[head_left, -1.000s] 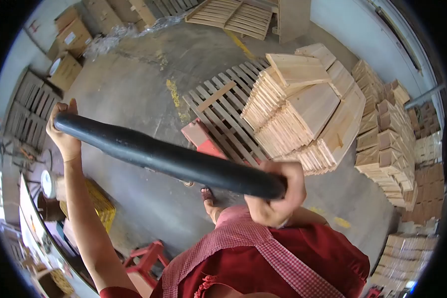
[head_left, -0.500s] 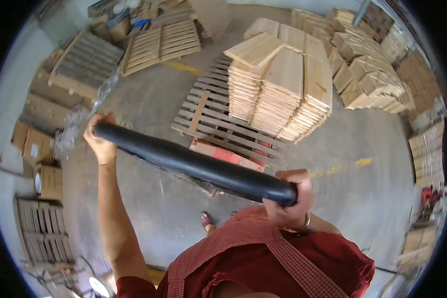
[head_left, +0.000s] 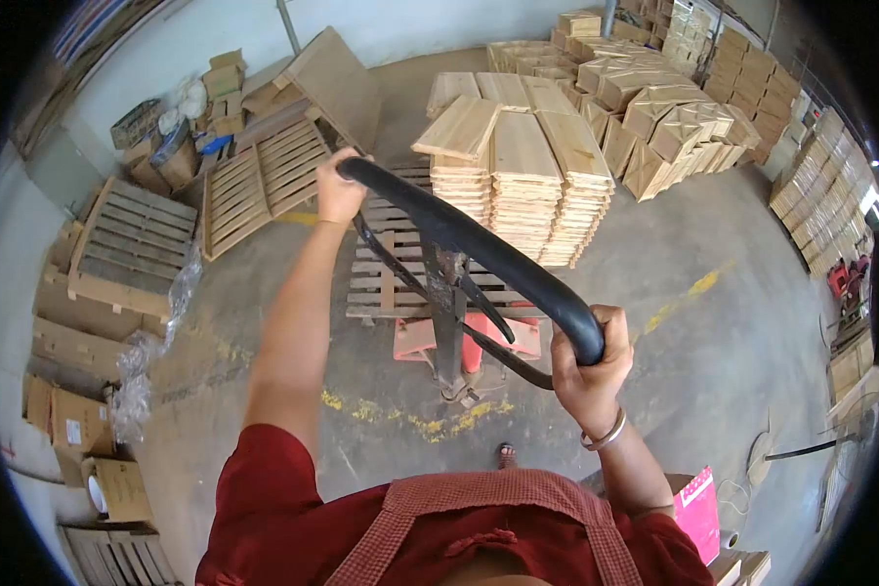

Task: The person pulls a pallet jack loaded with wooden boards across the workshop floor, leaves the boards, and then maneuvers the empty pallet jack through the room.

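A black loop handle (head_left: 479, 244) of a pallet jack slants across the middle of the view. My left hand (head_left: 340, 188) is wrapped round its upper left end, and my right hand (head_left: 593, 366) grips its lower right end. The jack's dark shaft (head_left: 447, 332) runs down to a red base (head_left: 472, 344), whose forks are mostly hidden under a slatted wooden pallet (head_left: 381, 283). Stacks of light wooden boards (head_left: 527, 156) stand on the pallet, one board lying askew on top.
Wrapped wooden pieces (head_left: 654, 117) are piled behind at the right. Pallets (head_left: 264, 186) and cardboard boxes (head_left: 78, 420) line the left side, with crumpled plastic (head_left: 139, 381). A pink box (head_left: 695, 513) is at the lower right. Yellow markings (head_left: 689, 298) cross the floor.
The view has swung round, so the boards now lie straight ahead. The handle slants more steeply, and its lower loop and shaft have come into sight. Both hands still hold it.
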A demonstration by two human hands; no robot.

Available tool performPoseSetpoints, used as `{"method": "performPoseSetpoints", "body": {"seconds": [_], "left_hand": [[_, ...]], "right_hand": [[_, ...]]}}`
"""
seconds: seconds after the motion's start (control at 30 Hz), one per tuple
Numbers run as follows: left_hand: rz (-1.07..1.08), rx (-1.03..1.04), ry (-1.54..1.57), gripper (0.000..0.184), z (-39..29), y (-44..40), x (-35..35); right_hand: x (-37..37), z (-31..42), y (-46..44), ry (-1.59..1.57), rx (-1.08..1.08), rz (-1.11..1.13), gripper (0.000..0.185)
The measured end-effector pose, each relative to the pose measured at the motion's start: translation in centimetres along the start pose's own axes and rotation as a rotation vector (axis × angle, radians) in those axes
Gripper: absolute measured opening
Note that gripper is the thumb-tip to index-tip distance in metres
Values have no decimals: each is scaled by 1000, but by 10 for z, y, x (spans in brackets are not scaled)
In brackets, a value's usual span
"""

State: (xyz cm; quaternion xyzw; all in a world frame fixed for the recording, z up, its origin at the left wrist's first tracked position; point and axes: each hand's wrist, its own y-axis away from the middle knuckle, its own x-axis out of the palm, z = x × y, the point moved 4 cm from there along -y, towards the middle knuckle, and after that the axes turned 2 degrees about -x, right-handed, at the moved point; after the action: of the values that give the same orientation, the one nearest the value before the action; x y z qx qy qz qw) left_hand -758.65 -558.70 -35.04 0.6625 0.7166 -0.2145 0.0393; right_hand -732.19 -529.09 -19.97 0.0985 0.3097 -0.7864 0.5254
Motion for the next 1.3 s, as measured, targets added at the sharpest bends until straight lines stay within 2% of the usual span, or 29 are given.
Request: {"method": "performPoseSetpoints", "body": {"seconds": [0.03, 0.07, 0.1, 0.13, 0.17, 0.23, 0.37, 0.4, 0.43, 0.5, 0.6, 0.7, 0.8, 0.9, 0.97, 1.07, 1.17, 1.3], "left_hand": [[27, -46, 37, 26, 5, 5, 13], [19, 71, -7, 26, 16, 5, 29], [34, 31, 64, 26, 39, -5, 51], [33, 77, 39, 23, 33, -9, 63], [33, 124, 14, 21, 23, -20, 75], [58, 68, 47, 11, 39, -65, 110], [28, 71, 6, 12, 14, -142, 175], [4, 147, -9, 11, 7, -157, 189], [-9, 92, -64, 12, 11, -165, 203], [-113, 141, -55, 8, 36, -176, 236], [-141, 94, -67, 21, 17, -171, 248], [-159, 78, -59, 30, 41, -173, 294], [-140, -102, -83, 28, 26, -188, 335], [-262, -27, -143, 23, 26, -221, 342], [-320, 29, -122, 21, 49, -275, 392], [-274, -8, -144, 21, 98, -369, 478], [-246, -31, -155, 18, 117, -413, 476], [-240, -46, -187, 16, 125, -419, 441]], "right_hand": [[3, -10, 10, 37, 8, -23, 21], [6, -23, 17, 74, 17, -47, 21], [8, -38, 16, 79, 6, -54, 21], [6, -52, 10, 93, 33, -63, 20], [3, -65, -4, 108, 59, -73, 19], [-7, -82, -55, 135, 58, -68, 17], [-30, -137, -158, 69, 131, -91, 14], [-35, -150, -177, 93, 106, -96, 14], [-39, -164, -194, 114, 70, -90, 14], [-45, -205, -208, 125, 106, -105, 12], [-41, -255, -228, 128, 115, -112, 13], [-48, -347, -267, 107, 135, -102, 16], [-56, -462, -355, 129, 177, -102, 16], [-31, -532, -441, 175, 219, -61, 24], [-10, -592, -517, 139, 207, 22, 29], [19, -692, -611, 157, 285, 47, 30], [51, -696, -643, 142, 327, 45, 29], [74, -696, -659, 80, 258, 93, 30]]}}
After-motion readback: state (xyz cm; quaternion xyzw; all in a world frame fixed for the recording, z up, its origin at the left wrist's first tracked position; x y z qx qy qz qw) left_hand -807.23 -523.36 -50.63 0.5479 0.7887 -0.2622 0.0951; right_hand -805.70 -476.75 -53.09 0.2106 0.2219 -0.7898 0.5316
